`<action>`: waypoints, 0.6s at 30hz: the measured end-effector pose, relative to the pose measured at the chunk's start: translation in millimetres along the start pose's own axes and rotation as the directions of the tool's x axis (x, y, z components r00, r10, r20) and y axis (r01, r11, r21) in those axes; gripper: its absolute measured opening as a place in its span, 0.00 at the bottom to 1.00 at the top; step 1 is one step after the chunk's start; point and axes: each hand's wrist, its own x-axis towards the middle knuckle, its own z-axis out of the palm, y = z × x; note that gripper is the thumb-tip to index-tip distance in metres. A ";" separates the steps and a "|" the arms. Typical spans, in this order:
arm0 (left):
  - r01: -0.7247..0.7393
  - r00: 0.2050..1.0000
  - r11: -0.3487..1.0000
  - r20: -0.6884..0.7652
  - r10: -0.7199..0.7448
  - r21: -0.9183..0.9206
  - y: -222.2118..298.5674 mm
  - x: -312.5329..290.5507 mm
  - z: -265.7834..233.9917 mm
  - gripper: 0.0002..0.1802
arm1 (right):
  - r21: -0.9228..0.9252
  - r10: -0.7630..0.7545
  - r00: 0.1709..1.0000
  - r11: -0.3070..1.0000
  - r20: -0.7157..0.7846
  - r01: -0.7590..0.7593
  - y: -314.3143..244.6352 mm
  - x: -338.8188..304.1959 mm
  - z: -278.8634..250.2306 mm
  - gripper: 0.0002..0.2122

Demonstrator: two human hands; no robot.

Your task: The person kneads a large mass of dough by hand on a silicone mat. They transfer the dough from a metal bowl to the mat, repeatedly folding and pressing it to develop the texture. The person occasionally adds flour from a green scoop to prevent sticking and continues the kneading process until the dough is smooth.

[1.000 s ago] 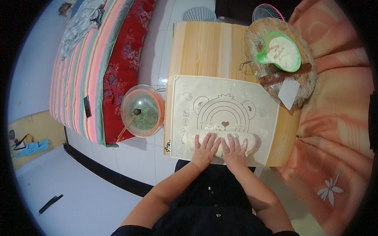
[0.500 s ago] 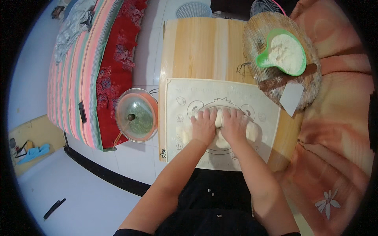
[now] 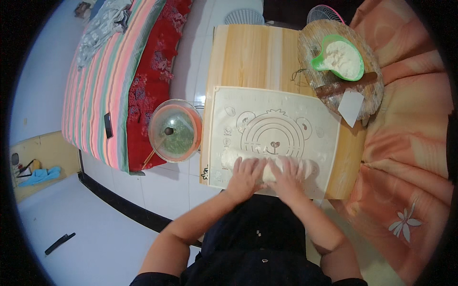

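A thick pale roll of dough [image 3: 233, 156] lies crosswise near the front edge of a cream kneading mat [image 3: 224, 112] printed with a bear's face. My left hand [image 3: 246, 175] is curved over the dough left of its middle, fingers bent across its far side. Right beside it, my right hand [image 3: 287, 176] is curved over the dough in the same way, with its fingers somewhat spread. Both thumbs are near each other at the middle. The dough's two ends stick out past my hands, and its middle is partly hidden under them.
At the back right, a round wooden board [image 3: 310, 45] carries a green scoop-shaped bowl [image 3: 361, 71] of flour [image 3: 342, 58] and a white scraper [image 3: 351, 106]. Left of the wooden table [image 3: 248, 52] stands a lidded pot [image 3: 177, 131] of greens. Draped orange fabric [image 3: 405, 119] borders the right side.
Both hands have come toward me, from the mat's middle to its near edge. The dough, earlier bunched over the bear's face, now lies as a roll nearer me, leaving the face uncovered.
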 end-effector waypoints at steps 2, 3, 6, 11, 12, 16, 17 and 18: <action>-0.012 0.999 0.986 -0.037 0.018 0.166 0.9 -17.8 40.8 0.46 | -0.095 -0.065 0.987 0.994 -0.148 0.051 -2.8 -14.4 39.6 0.32; -0.031 0.997 0.975 -0.060 0.045 0.219 -3.9 -19.7 55.9 0.45 | -0.143 -0.075 0.982 0.988 -0.175 0.050 -0.4 -15.9 60.0 0.31; -0.046 0.988 0.935 -0.125 0.095 0.351 -14.4 -14.8 78.8 0.37 | -0.164 -0.140 0.937 0.982 -0.320 0.090 6.0 -5.4 90.7 0.29; 0.035 0.995 0.922 -0.104 0.006 0.385 -29.8 31.5 72.4 0.37 | -0.190 -0.128 0.943 0.979 -0.309 0.070 16.9 45.1 50.2 0.26; 0.056 0.996 0.939 -0.087 -0.028 0.340 -29.4 40.4 64.2 0.38 | -0.190 -0.113 0.951 0.980 -0.287 0.059 19.5 55.3 41.1 0.25; 0.167 0.985 0.949 -0.082 -0.150 0.267 -29.0 94.3 23.5 0.38 | -0.111 0.112 0.983 0.985 -0.148 -0.129 19.8 102.8 -3.4 0.21; 0.202 0.979 0.955 -0.053 -0.195 0.216 -31.4 106.7 20.3 0.38 | -0.111 0.137 0.975 0.981 -0.173 -0.157 22.9 116.2 -5.6 0.21; 0.214 0.974 0.936 -0.129 -0.184 0.281 -36.8 116.9 27.9 0.35 | -0.107 0.163 0.967 0.977 -0.196 -0.187 26.6 126.7 -4.4 0.20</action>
